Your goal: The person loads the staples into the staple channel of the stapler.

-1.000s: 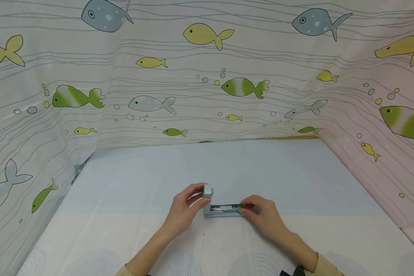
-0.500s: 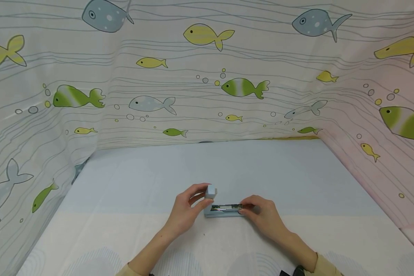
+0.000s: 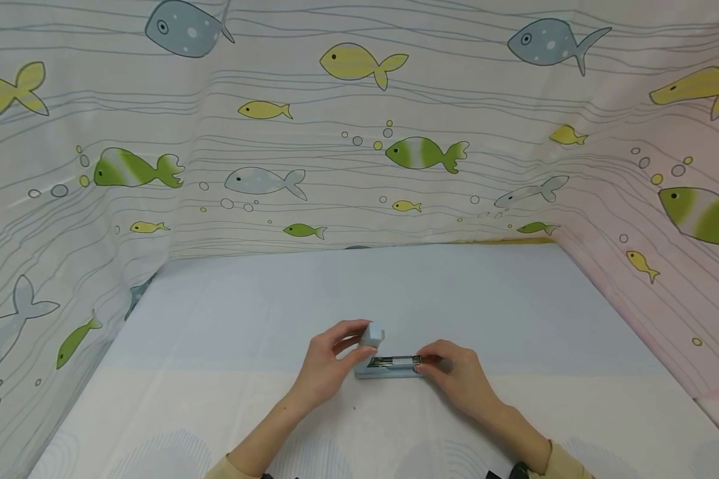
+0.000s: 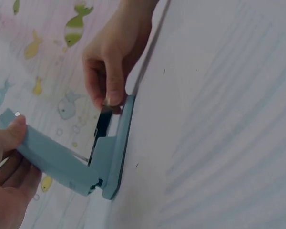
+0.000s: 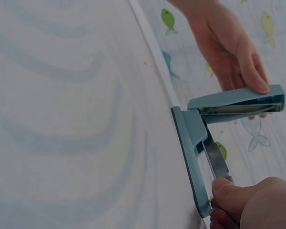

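A light blue stapler (image 3: 386, 374) lies on the table with its top arm (image 4: 52, 155) swung up from the base. My left hand (image 3: 329, 362) grips the raised end of that arm between thumb and fingers. At the other end, my right hand (image 3: 458, 369) pinches the tip of the metal staple magazine (image 5: 217, 155), which stands at a slant above the base (image 5: 188, 162). In the right wrist view, the hollow underside of the top arm shows a metal strip. My right fingertips hide the magazine's front end.
A pale cloth (image 3: 245, 306) covers the table, with faint blue patterns near the front. Behind and at both sides hangs a curtain (image 3: 335, 146) printed with fish. A dark object (image 3: 518, 470) shows by the right sleeve.
My left hand has moved slightly to the right, tilting the stapler's top arm toward the magazine. The right hand stays in place, still pinching the magazine's tip.
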The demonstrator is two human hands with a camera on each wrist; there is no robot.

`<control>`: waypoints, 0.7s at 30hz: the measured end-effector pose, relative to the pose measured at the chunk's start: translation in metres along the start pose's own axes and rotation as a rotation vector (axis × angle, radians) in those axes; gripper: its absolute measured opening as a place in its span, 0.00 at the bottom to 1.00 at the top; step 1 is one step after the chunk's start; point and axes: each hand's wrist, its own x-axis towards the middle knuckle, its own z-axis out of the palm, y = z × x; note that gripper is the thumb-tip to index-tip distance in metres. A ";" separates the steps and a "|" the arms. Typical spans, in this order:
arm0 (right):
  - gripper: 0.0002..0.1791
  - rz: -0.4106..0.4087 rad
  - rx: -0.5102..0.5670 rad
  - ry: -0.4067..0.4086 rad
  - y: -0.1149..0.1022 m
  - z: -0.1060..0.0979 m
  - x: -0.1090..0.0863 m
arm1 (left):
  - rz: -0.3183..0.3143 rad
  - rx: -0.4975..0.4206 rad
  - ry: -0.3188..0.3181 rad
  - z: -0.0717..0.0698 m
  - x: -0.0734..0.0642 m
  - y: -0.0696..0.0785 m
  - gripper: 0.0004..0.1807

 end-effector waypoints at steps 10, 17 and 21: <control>0.13 -0.010 0.015 -0.003 0.001 0.000 0.000 | -0.006 0.031 -0.005 0.005 0.002 -0.002 0.23; 0.13 -0.025 0.017 -0.001 0.003 0.000 0.000 | 0.008 0.040 -0.012 0.009 0.003 -0.001 0.23; 0.13 -0.030 0.004 -0.003 0.003 0.000 0.000 | 0.029 0.064 -0.014 0.012 0.004 -0.002 0.22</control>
